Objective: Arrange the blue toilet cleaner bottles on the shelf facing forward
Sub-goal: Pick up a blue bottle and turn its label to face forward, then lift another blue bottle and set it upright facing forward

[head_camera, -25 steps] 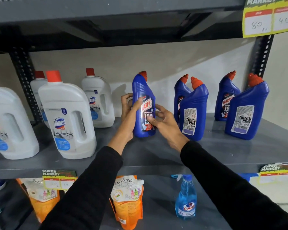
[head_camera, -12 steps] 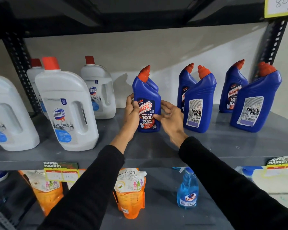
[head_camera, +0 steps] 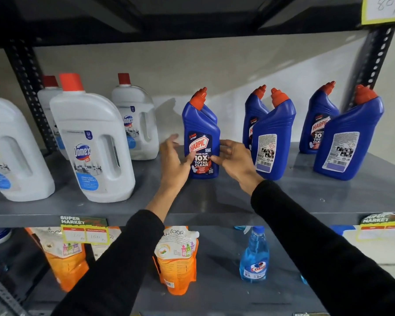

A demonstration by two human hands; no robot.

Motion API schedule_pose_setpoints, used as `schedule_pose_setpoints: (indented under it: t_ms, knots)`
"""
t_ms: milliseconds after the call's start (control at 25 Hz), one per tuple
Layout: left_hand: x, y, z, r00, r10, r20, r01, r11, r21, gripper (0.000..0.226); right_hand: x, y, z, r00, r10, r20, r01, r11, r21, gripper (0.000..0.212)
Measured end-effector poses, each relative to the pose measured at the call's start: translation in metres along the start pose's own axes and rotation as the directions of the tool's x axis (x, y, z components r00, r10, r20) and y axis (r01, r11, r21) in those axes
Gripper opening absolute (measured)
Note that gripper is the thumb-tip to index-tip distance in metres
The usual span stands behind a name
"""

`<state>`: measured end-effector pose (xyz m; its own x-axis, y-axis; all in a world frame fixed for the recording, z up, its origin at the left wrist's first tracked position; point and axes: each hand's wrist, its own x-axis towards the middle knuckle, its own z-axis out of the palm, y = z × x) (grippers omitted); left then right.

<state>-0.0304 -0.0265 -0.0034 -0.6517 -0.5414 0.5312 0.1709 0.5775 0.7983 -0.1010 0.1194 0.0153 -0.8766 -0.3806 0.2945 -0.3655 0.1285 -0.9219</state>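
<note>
Standing upright on the grey shelf (head_camera: 214, 201), label forward, the Harpic bottle (head_camera: 202, 142) is being flanked by both hands. Left hand (head_camera: 172, 163), fingers spread, grip open, thumb just touching its label. Right hand (head_camera: 236, 161), grip loose, fingertips brushing its right side. Right of this bottle, two rear-label bottles (head_camera: 273, 140) are being shown.
</note>
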Motion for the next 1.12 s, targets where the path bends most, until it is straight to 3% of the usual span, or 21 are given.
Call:
schedule_pose_setpoints:
  t_ms: [80,160,200,280,320,400,480,560,680,800,1000,1120]
  knots:
    - [-0.008,0.011,0.007,0.910,0.300,-0.287,-0.282,0.954,0.106,0.049,-0.011,-0.001,-0.013,0.974,-0.167,-0.153,0.151,0.983,-0.108,0.052]
    - [-0.013,0.034,0.025,0.807,0.514,-0.292,-0.514,0.854,0.082,0.034,-0.024,-0.001,-0.033,0.866,-0.372,-0.335,0.313,0.924,-0.218,0.044]
    - [-0.015,0.047,0.038,0.806,0.552,-0.212,-0.563,0.826,0.011,0.028,-0.030,-0.001,-0.044,0.803,-0.436,-0.407,0.359,0.898,-0.255,0.044]
    - [-0.020,0.068,0.070,0.885,0.466,-0.015,-0.464,0.878,-0.118,0.027,-0.034,0.003,-0.066,0.727,-0.429,-0.536,0.338,0.903,-0.263,0.055]
    - [-0.021,0.075,0.086,0.929,0.364,0.068,-0.352,0.925,-0.143,0.031,-0.033,0.008,-0.076,0.727,-0.368,-0.580,0.268,0.929,-0.254,0.064]
    - [-0.020,0.080,0.115,0.972,0.099,0.212,-0.065,0.985,-0.160,0.038,-0.028,0.020,-0.096,0.803,-0.207,-0.558,0.088,0.969,-0.232,0.071]
    - [-0.014,0.078,0.133,0.937,-0.128,0.325,0.192,0.966,-0.172,0.036,-0.021,0.031,-0.107,0.908,-0.073,-0.412,0.003,0.986,-0.168,0.062]
    - [-0.014,0.076,0.145,0.916,-0.227,0.331,0.300,0.935,-0.190,0.033,-0.018,0.035,-0.111,0.949,-0.054,-0.312,0.009,0.990,-0.143,0.049]
    - [-0.014,0.081,0.151,0.937,-0.218,0.272,0.284,0.930,-0.234,0.032,-0.015,0.033,-0.113,0.931,-0.115,-0.347,0.067,0.987,-0.148,0.039]
    - [-0.002,0.092,0.152,0.982,-0.078,0.172,0.116,0.968,-0.222,0.031,-0.011,0.018,-0.116,0.887,-0.215,-0.409,0.159,0.973,-0.166,0.035]
    - [-0.002,0.128,0.157,0.982,0.013,0.189,0.052,0.941,-0.335,0.039,-0.005,0.001,-0.114,0.846,-0.315,-0.430,0.253,0.948,-0.195,0.022]
    - [-0.003,0.125,0.159,0.980,-0.057,0.193,0.144,0.869,-0.474,0.031,-0.008,0.008,-0.115,0.856,-0.409,-0.317,0.340,0.906,-0.252,0.047]
